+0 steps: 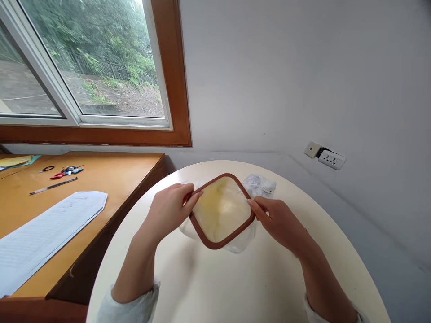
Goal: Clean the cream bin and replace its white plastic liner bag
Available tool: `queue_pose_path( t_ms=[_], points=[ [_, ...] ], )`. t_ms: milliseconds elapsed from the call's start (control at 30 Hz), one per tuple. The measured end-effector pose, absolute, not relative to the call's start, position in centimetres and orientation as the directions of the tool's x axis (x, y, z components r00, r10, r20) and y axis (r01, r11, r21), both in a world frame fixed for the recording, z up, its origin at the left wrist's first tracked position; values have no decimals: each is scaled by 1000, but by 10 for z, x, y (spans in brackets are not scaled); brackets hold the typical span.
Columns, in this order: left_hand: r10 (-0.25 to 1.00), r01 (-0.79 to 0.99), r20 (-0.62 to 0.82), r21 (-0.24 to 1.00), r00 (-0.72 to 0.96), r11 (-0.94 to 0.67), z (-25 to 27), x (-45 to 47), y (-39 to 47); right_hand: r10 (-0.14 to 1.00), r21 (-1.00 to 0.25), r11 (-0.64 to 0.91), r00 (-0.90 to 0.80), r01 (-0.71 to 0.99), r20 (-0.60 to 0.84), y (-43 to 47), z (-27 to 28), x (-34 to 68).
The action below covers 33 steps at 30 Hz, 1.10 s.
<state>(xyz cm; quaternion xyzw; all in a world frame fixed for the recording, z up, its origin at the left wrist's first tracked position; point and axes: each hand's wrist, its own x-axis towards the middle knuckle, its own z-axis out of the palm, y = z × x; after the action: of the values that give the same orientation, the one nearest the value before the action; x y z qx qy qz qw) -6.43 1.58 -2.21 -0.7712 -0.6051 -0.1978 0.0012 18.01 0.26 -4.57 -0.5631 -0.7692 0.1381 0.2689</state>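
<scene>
Left hand [173,206] and right hand [278,220] grip a brown-rimmed panel [222,208]; plastic [256,184] behind.

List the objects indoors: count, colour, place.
Frame: 1, brown, between hands
Loose plastic: uncounted, clear, under frame
Crumpled plastic: 1 heap, whitish, behind
Table: 1, cream, under hands
Desk: 1, tan, left
Papers: 1 stack, white, desk
Sheets: several, yellow, teal, desk
Pen: 1, dark, desk
Keys: 1 bunch, multicoloured, desk
Ring: 1, black, desk
Window: 1, brown frame, left
Wall plates: 2, pale, right
Sleeves: 2, pale, wrists
Left hand: 1, bare, frame's left
Right hand: 1, bare, frame's right
</scene>
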Motion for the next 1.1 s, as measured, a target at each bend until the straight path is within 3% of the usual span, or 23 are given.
queue_pose_path(
  t_ms=[367,733,933,1100],
  points=[
    [887,933,420,202,192,-298,-21,-63,13,940,-503,315,-189,805,285,-1,-41,180],
    [977,937,120,285,174,-202,-20,-64,11,947,-460,270,-147,846,287,2,-47,195],
    [986,930,58,328,156,-167,-25,-63,16,991,-320,60,-18,946,135,-9,-114,253],
    [984,914,40,365,174,-177,-33,-49,20,982,-291,-14,68,957,175,-30,-193,296]
  ],
)
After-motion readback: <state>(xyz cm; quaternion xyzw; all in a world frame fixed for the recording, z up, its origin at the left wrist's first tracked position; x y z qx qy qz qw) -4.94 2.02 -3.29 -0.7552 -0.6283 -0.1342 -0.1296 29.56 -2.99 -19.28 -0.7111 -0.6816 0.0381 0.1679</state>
